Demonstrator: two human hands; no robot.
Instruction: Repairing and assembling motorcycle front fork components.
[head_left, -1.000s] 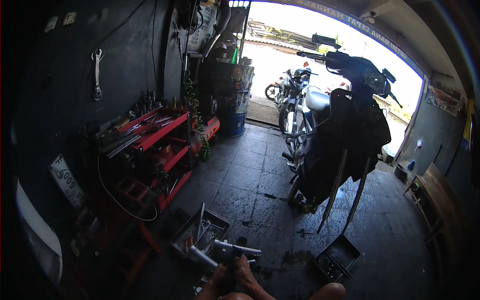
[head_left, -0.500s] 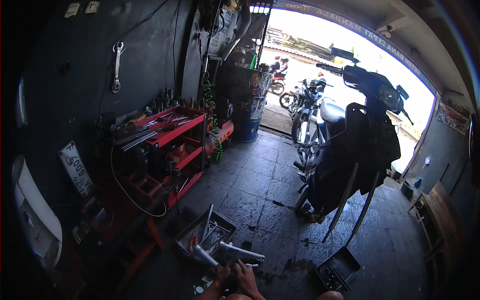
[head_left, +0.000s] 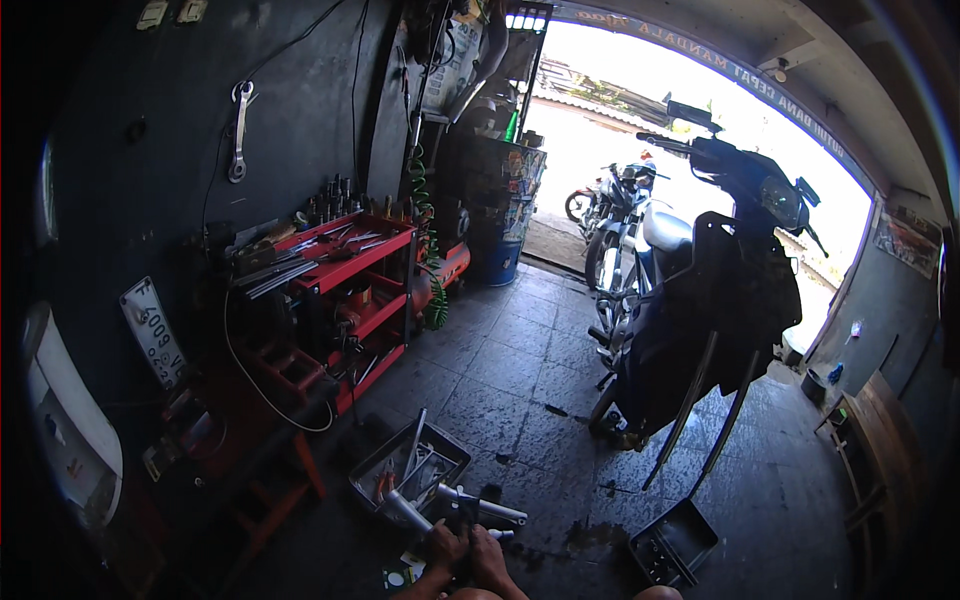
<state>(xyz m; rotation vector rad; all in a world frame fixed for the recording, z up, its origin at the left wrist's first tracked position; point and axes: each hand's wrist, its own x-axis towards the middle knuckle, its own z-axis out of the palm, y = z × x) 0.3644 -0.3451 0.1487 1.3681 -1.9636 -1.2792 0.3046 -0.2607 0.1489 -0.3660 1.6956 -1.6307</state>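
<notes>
At the bottom middle, my left hand (head_left: 446, 546) and my right hand (head_left: 487, 554) are close together, both with curled fingers. Between them a dark, narrow piece (head_left: 468, 511) sticks up; its kind is too dark to tell. A silver metal tube (head_left: 409, 512) slants from a black tray (head_left: 458, 472) down to my left hand; whether that hand touches it I cannot tell. Just beyond my hands lies a second silver tube (head_left: 484, 504), like a motorcycle fork leg. A small silver end (head_left: 500, 534) shows beside my right hand.
Hand tools, including a long-handled one (head_left: 415, 447), lie in the black tray. A red tool cart (head_left: 385, 248) stands at left. Right of centre, a partly dismantled motorbike (head_left: 690, 310) stands with two long rods leaning down from it. Another black tray (head_left: 712, 540) sits on the tiled floor (head_left: 495, 375).
My hands have drawn slightly closer together, and the dark piece shows more clearly between them. Outside the doorway, a red motorbike with riders has gone from view.
</notes>
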